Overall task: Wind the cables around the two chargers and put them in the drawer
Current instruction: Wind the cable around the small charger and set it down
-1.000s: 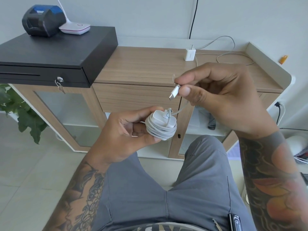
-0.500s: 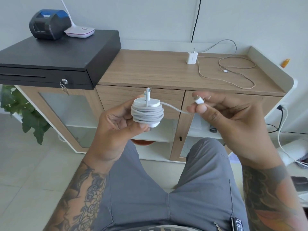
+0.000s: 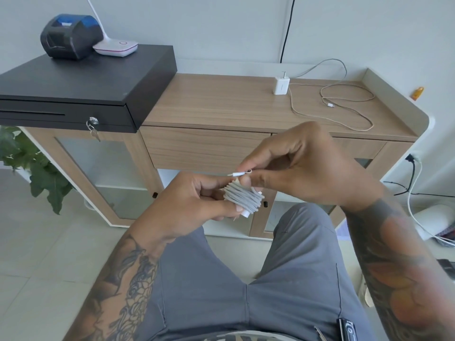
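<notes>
White wound charger in both hands

Lighting: bright, even, diffuse daylight; source not in view. Shadows: soft, faint, under the black box overhang and beneath the bench top. Glare: mild sheen on the floor tiles. Sharpness: slight softness overall, fine cable detail smeared. Distortion: wide-angle bowing, bench edges and wall lines curving toward frame borders.

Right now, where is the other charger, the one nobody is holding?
The second charger stands on the wooden cabinet top, toward the back right near the wall, with its loose cable sprawled to its right.
</notes>
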